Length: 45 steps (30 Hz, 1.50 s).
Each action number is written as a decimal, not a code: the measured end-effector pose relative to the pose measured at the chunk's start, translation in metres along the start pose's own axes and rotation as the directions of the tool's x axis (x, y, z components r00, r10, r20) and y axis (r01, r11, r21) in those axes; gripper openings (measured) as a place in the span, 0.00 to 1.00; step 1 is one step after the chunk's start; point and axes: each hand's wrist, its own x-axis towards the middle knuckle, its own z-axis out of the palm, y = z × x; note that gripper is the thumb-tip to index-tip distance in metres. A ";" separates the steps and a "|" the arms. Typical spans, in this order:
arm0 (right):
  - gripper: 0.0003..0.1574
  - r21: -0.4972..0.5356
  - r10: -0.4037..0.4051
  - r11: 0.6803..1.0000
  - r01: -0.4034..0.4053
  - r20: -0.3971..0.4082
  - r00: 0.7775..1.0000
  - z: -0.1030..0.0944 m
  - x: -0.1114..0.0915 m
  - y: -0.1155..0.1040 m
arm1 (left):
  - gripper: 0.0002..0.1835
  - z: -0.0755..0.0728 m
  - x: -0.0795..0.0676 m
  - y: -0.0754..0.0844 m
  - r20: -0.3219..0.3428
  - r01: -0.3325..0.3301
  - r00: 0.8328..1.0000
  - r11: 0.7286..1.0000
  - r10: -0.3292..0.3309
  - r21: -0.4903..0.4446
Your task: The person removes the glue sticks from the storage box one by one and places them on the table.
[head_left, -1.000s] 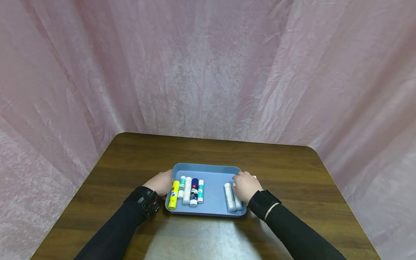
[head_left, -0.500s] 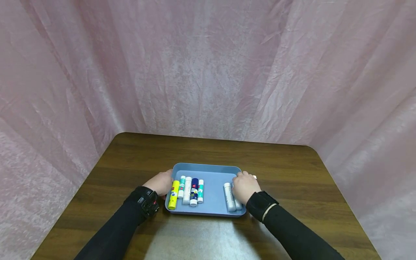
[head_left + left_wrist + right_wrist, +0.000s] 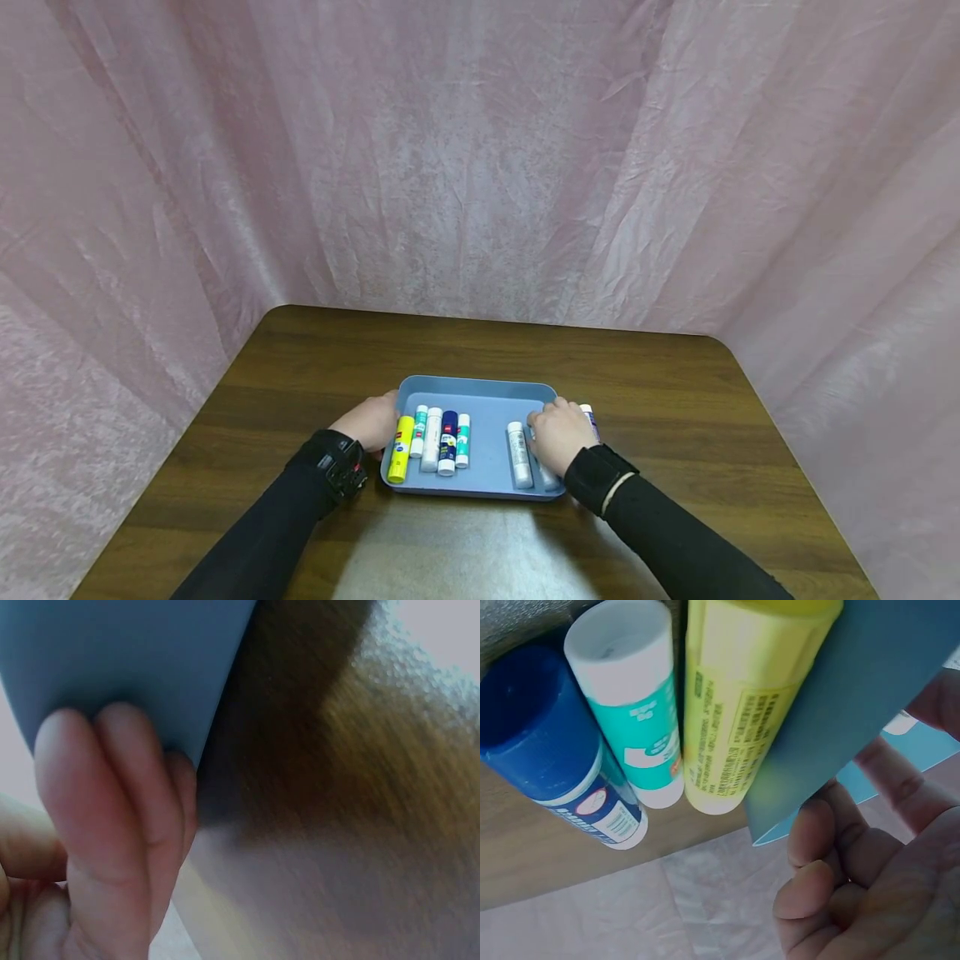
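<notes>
A blue tray [image 3: 491,442] lies on the table with glue sticks in it. My left hand [image 3: 377,423] holds its left edge, fingers [image 3: 90,795] against the outer wall. My right hand [image 3: 561,433] reaches over the right wall, its thumb and index finger around a white glue stick [image 3: 549,477], mostly hidden under it. My other right fingers [image 3: 810,832] curl outside the wall. Left of this hand lies another white glue stick [image 3: 520,455]. On the tray's left side are a yellow glue stick [image 3: 401,450], a navy one [image 3: 447,443], a white one [image 3: 432,442] and two teal-and-white ones.
Outside the tray's right wall, a yellow glue stick [image 3: 742,712], a teal-and-white one [image 3: 637,705] and a blue one [image 3: 562,750] lie side by side on the wooden table [image 3: 660,392]. A pink curtain [image 3: 480,167] hangs behind the table.
My right hand has shifted slightly left, and the white glue stick beside it has slid left in the tray. More of a glue stick outside the tray shows. My left hand stays still.
</notes>
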 end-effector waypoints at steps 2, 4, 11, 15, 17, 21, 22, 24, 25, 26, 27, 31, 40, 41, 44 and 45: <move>0.16 -0.004 -0.010 1.000 0.010 -0.005 1.000 0.000 -0.001 -0.002 | 0.29 0.000 0.000 0.000 0.000 0.004 1.000 1.000 -0.004 0.003; 0.16 -0.006 -0.015 1.000 0.015 -0.010 1.000 0.000 -0.001 -0.003 | 0.29 0.000 0.000 0.001 0.000 0.008 1.000 1.000 -0.008 0.003; 0.18 -0.010 -0.007 1.000 0.007 -0.008 1.000 0.002 -0.002 -0.006 | 0.29 -0.001 0.000 0.001 0.009 0.016 1.000 1.000 -0.016 -0.018; 0.19 0.000 0.006 1.000 -0.006 0.023 1.000 0.003 -0.002 -0.007 | 0.29 -0.001 -0.001 0.001 0.013 0.014 1.000 0.999 -0.013 -0.031; 0.20 0.000 0.010 1.000 -0.010 0.030 1.000 0.004 -0.002 -0.007 | 0.29 -0.001 -0.001 0.001 0.010 0.010 1.000 0.999 -0.010 -0.030; 0.19 0.016 0.014 1.000 -0.015 0.030 0.999 0.005 -0.001 -0.007 | 0.28 -0.001 0.000 0.001 0.010 0.010 1.000 1.000 -0.010 -0.029; 0.19 0.024 0.015 1.000 -0.016 0.030 0.999 0.005 -0.001 -0.007 | 0.28 -0.001 0.000 0.001 0.009 0.010 1.000 1.000 -0.010 -0.028; 0.18 0.040 0.014 0.999 -0.015 0.027 1.000 0.004 -0.001 -0.007 | 0.28 -0.001 0.000 0.001 0.011 0.012 1.000 1.000 -0.012 -0.028; 0.18 0.047 0.013 0.999 -0.014 0.026 1.000 0.004 -0.001 -0.008 | 0.28 -0.001 0.000 0.001 0.011 0.011 1.000 1.000 -0.011 -0.025; 0.18 0.053 0.012 0.998 -0.013 0.024 1.000 0.004 -0.001 -0.008 | 0.28 -0.001 0.000 0.001 0.010 0.010 1.000 1.000 -0.010 -0.020; 0.18 0.057 0.010 0.998 -0.011 0.021 1.000 0.003 -0.001 -0.008 | 0.28 -0.001 0.001 0.001 0.009 0.010 1.000 1.000 -0.010 -0.017; 0.17 0.079 0.009 0.997 -0.009 0.008 1.000 0.002 -0.002 -0.009 | 0.29 -0.001 0.001 0.001 0.007 0.006 1.000 1.000 -0.006 -0.004; 0.16 0.150 0.020 0.988 -0.022 0.015 1.000 0.001 -0.003 -0.008 | 0.29 -0.001 0.000 0.001 0.007 0.004 1.000 1.000 -0.004 -0.016; 0.16 0.151 0.020 0.988 -0.021 0.014 1.000 0.001 -0.003 -0.008 | 0.29 -0.001 -0.001 0.001 0.007 0.005 1.000 1.000 -0.005 -0.017; 0.16 0.156 0.020 0.988 -0.022 0.010 1.000 0.001 -0.003 -0.007 | 0.29 -0.001 0.000 0.001 0.008 0.007 1.000 1.000 -0.007 -0.013; 0.16 0.159 0.021 0.987 -0.022 0.008 1.000 0.001 -0.003 -0.007 | 0.29 -0.001 0.000 0.001 0.008 0.007 1.000 1.000 -0.007 -0.013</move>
